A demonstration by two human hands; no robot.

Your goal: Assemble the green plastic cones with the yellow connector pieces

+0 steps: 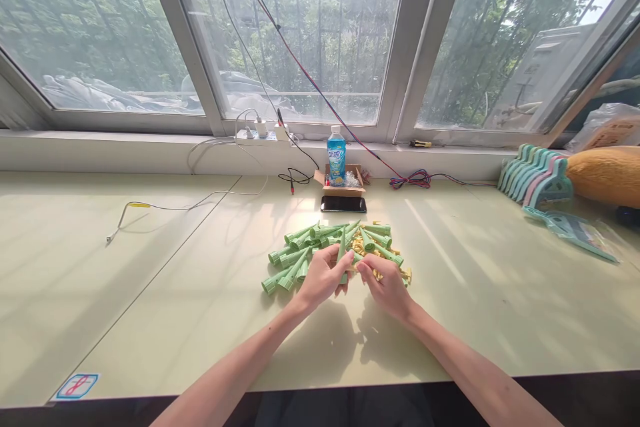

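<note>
A heap of green plastic cone-shaped tubes point(305, 250) lies on the pale green table point(475, 293), with several small yellow pieces point(400, 272) scattered at its right side. My left hand point(323, 277) is closed around one green tube point(342, 248), held upright over the heap's near edge. My right hand point(383, 283) is right beside it, fingers pinched at the tube's lower end on something small I cannot make out.
A dark phone point(343, 204) lies behind the heap, with a small cardboard box point(350, 188) and a blue bottle point(336, 155) behind it. Cables point(200, 197) and a power strip point(260, 133) run along the windowsill. Pastel plastic hangers point(535, 177) sit at the right.
</note>
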